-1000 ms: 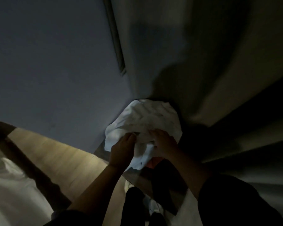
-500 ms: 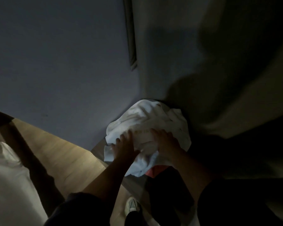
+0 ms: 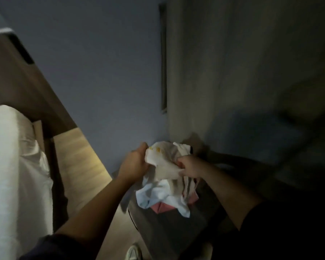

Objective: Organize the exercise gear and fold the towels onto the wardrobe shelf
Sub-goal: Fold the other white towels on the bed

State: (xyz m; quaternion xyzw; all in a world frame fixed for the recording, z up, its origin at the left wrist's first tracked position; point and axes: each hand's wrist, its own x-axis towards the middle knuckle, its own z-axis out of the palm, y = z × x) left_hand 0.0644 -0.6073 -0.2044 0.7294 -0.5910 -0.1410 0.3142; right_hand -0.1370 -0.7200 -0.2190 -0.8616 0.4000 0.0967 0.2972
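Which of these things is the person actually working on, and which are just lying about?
In the job: cream towel, gripped by left hand and right hand; white cloth and pink cloth under it.
Lying about: bed, shoe.

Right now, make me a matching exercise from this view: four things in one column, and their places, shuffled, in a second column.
Things:
1. left hand
2. right hand
3. pink cloth
4. white bedding

Places:
A. far left of the view
B. gripping the right side of the cream towel
C. peeking out below the white cloth
D. gripping the left edge of the cream towel

Pairs: 1-D, 2-B, 3-C, 4-A
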